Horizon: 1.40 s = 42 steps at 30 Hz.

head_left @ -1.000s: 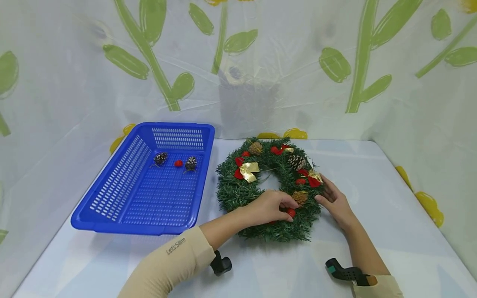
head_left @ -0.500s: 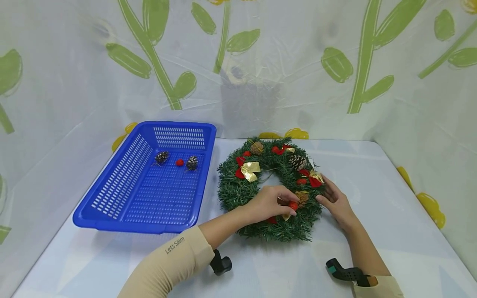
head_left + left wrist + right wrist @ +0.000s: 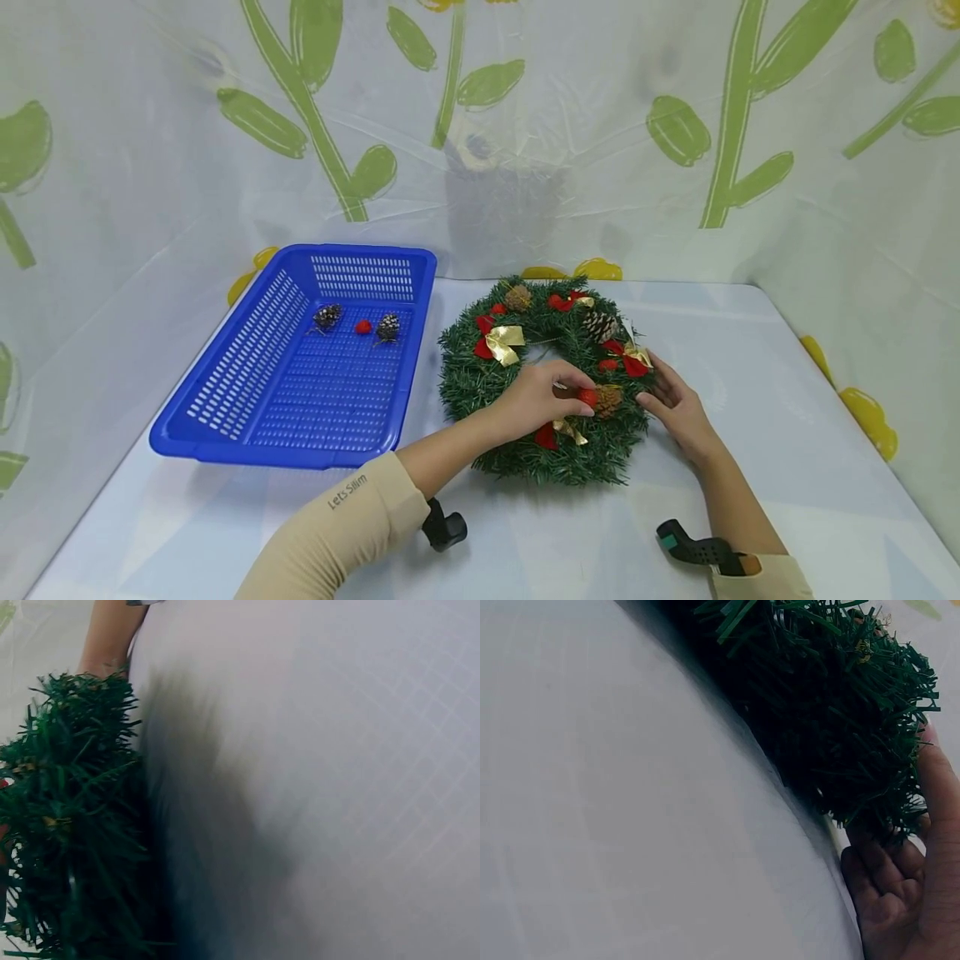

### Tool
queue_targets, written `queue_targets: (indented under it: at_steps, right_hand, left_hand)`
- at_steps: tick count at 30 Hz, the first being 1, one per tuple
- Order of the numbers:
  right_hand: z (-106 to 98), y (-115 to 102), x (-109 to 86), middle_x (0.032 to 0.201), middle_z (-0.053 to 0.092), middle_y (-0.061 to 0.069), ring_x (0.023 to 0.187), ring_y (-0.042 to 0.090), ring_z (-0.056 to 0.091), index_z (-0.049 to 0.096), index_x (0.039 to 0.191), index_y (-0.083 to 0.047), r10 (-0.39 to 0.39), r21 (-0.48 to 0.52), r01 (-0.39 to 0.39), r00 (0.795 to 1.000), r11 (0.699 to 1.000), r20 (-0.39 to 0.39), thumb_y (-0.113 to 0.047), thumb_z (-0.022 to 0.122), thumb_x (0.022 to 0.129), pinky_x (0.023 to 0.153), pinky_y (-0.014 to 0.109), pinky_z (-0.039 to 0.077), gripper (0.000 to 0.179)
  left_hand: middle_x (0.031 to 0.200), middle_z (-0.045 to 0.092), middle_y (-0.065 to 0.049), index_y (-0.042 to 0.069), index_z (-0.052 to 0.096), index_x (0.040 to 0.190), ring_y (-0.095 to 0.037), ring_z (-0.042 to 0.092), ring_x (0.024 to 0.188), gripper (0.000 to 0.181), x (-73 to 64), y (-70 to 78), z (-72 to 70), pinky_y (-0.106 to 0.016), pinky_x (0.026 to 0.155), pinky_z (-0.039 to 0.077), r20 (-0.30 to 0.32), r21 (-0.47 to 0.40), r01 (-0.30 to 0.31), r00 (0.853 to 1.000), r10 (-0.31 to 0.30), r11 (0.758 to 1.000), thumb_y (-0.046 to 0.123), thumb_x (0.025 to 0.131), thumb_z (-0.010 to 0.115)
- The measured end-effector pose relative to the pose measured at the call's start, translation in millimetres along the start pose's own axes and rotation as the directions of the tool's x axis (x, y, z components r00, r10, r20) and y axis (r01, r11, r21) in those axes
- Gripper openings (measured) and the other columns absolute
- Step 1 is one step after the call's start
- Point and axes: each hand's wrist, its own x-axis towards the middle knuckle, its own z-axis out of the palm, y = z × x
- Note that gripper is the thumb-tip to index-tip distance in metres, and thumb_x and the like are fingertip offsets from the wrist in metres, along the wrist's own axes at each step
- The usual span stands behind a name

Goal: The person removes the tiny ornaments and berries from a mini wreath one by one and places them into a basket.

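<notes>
A green Christmas wreath lies on the table, dressed with red and gold bows, pine cones and small red balls. Over its near right part, my left hand pinches a small red ball between thumb and fingertips, right beside a brown pine cone. Just below that hand is a red and gold bow. My right hand holds the wreath's right edge; in the right wrist view its fingers curl beneath the greenery with the thumb along the side. The left wrist view shows mostly wreath needles and table.
A blue plastic basket stands left of the wreath. Inside are two frosted pine cones and another red ball. A curtain with a plant print hangs behind the white table.
My left hand has moved slightly up and away from the near side with the red ball, uncovering the red and gold bow below. My right hand stays at the wreath's edge.
</notes>
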Motion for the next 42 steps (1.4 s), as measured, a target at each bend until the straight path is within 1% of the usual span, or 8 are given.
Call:
queue_targets:
  at_steps: [3,6,13,18,24,31,39,42]
  right_hand:
    - [0.0,-0.5,0.6,0.152,0.02,0.028,0.138,0.035,0.028,0.016,0.153,-0.016,0.008,-0.002,-0.008,1.0,1.0,-0.001,-0.012,0.055,0.096,0.091,0.002,0.033,0.069]
    - [0.1,-0.8,1.0,0.152,0.02,0.028,0.136,0.045,0.024,0.016,0.153,-0.016,0.009,-0.001,-0.009,1.0,1.0,-0.001,-0.012,0.055,0.096,0.091,0.001,0.033,0.069]
    - [-0.1,-1.3,1.2,0.152,0.019,0.029,0.135,0.049,0.022,0.015,0.153,-0.016,0.012,0.01,-0.012,1.0,1.0,0.004,-0.012,0.054,0.097,0.09,0.002,0.033,0.069]
    - [-1.1,-0.8,1.8,0.153,0.016,0.029,0.136,0.051,0.019,0.015,0.153,-0.016,0.008,0.015,-0.008,1.0,1.0,0.007,-0.011,0.054,0.096,0.09,0.001,0.032,0.069]
    - [-0.2,-0.3,1.6,0.152,0.018,0.028,0.135,0.051,0.022,0.016,0.153,-0.014,0.008,0.011,-0.008,1.0,1.0,0.0,-0.011,0.055,0.096,0.09,0.001,0.033,0.069]
    - [1.8,1.6,1.0,0.152,0.02,0.027,0.136,0.045,0.026,0.015,0.153,-0.015,0.016,0.0,-0.016,1.0,1.0,0.001,-0.012,0.054,0.096,0.09,0.002,0.034,0.069]
    - [1.1,2.3,1.0,0.152,0.02,0.028,0.136,0.025,0.034,0.015,0.153,-0.015,0.006,-0.008,-0.006,1.0,1.0,0.006,-0.012,0.054,0.097,0.09,0.002,0.035,0.068]
    - [0.9,2.4,1.3,0.152,0.021,0.028,0.136,0.03,0.033,0.015,0.153,-0.016,0.013,-0.013,-0.013,1.0,1.0,0.004,-0.013,0.054,0.097,0.09,0.002,0.035,0.069]
  left_hand:
    - [0.104,0.067,-0.006,0.005,0.066,0.109,-0.01,0.064,0.094,0.027,0.9,1.7,-2.3,-0.015,0.078,0.051,-0.009,-0.022,0.019,1.0,-0.02,1.0,0.012,0.084,0.071]
    - [0.104,0.069,-0.006,0.006,0.065,0.111,-0.009,0.066,0.092,0.028,1.4,3.4,-4.9,-0.016,0.076,0.051,-0.016,-0.019,0.038,0.999,-0.039,0.999,0.013,0.084,0.07]
    - [0.105,0.069,-0.008,0.005,0.064,0.114,-0.013,0.066,0.094,0.029,3.0,13.0,-16.5,-0.018,0.078,0.052,-0.01,-0.007,-0.008,1.0,0.007,1.0,0.012,0.085,0.068]
    - [0.111,0.066,-0.01,0.005,0.062,0.118,-0.014,0.064,0.097,0.034,4.1,17.5,-20.9,-0.021,0.083,0.051,-0.037,-0.072,-0.019,0.999,0.016,0.997,0.013,0.086,0.067]
    - [0.113,0.066,-0.008,0.009,0.062,0.122,-0.012,0.063,0.097,0.037,4.3,20.3,-19.1,-0.023,0.086,0.051,-0.056,-0.117,0.006,0.998,-0.013,0.993,0.017,0.086,0.067]
    - [0.102,0.07,-0.004,0.01,0.068,0.113,-0.008,0.065,0.089,0.033,6.8,32.1,-25.4,-0.023,0.076,0.053,-0.089,-0.118,0.049,0.994,-0.059,0.992,0.02,0.082,0.073]
    - [0.102,0.069,-0.003,0.01,0.069,0.111,-0.01,0.062,0.09,0.029,9.6,38.8,-42.3,-0.03,0.083,0.052,0.024,-0.055,0.159,0.987,-0.158,0.986,0.02,0.084,0.072]
    - [0.103,0.069,-0.005,0.007,0.068,0.113,-0.012,0.062,0.092,0.03,11.4,39.4,-47.7,-0.029,0.085,0.051,0.092,-0.03,0.169,0.982,-0.166,0.985,0.017,0.085,0.071]
